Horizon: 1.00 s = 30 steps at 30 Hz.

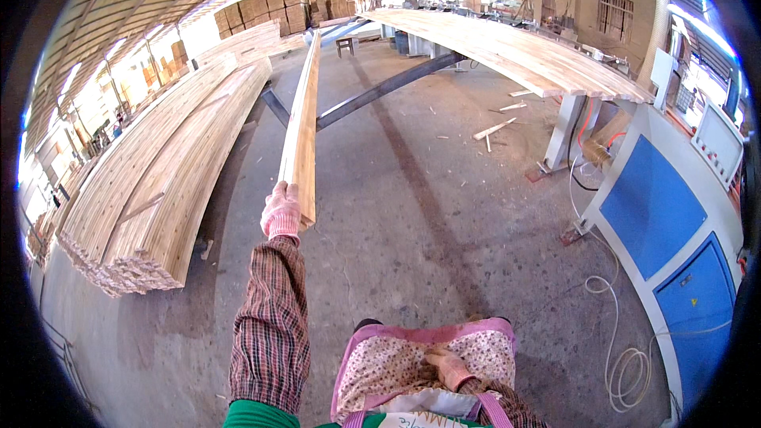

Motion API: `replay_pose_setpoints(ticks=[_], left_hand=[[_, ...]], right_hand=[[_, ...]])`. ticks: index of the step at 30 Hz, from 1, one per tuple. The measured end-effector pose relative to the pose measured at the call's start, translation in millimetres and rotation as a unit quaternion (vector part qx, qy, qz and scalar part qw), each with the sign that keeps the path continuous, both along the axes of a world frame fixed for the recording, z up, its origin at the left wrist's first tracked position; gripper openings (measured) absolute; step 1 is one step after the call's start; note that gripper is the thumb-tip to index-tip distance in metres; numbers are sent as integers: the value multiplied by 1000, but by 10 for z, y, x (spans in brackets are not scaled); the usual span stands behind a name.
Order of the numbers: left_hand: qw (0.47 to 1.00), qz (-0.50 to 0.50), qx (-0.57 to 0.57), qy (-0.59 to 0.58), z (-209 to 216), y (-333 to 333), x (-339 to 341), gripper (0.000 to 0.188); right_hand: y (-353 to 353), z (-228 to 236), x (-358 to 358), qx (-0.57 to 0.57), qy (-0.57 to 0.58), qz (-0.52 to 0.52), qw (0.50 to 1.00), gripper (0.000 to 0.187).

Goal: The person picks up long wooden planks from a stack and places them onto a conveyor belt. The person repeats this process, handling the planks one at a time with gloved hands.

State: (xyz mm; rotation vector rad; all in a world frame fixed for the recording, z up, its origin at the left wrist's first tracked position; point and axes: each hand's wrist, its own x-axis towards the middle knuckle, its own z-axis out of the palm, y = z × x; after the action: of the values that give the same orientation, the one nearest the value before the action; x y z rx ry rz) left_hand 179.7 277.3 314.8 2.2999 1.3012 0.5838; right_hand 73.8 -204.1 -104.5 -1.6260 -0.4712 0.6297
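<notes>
My left hand (281,210), in a pinkish work glove, grips the near end of a long wooden plank (303,131). The plank reaches away from me, and dark metal beams (388,89) show on both sides of it. Low in front of my body, my right hand (449,368) lies against a spotted apron (388,361) with pink trim. Its fingers rest loosely on the cloth with nothing visible in them.
A big stack of long planks (174,166) fills the left side. To the right, more boards (507,51) lie side by side on a raised bed beside a white-and-blue machine cabinet (654,206). Wood scraps (493,129) and a coiled pale hose (630,372) lie on the concrete floor.
</notes>
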Motion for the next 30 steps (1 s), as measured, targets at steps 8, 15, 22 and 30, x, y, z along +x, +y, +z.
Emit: replay_pose_setpoints(ticks=[8, 15, 22, 30], left_hand=[[1000, -7, -9, -14, -44, 50, 25, 59], [1000, 0, 1, -7, -39, 40, 19, 59], [1000, 7, 4, 5, -10, 12, 16, 59], [1000, 7, -1, 6, 0, 0, 17, 57]], right_hand=[[112, 683, -87, -4, 271, -102, 957, 41], [117, 1097, -91, -114, 223, -77, 965, 48], [45, 575, -66, -25, 245, -69, 967, 42], [91, 511, -88, 22, 249, -77, 965, 42]])
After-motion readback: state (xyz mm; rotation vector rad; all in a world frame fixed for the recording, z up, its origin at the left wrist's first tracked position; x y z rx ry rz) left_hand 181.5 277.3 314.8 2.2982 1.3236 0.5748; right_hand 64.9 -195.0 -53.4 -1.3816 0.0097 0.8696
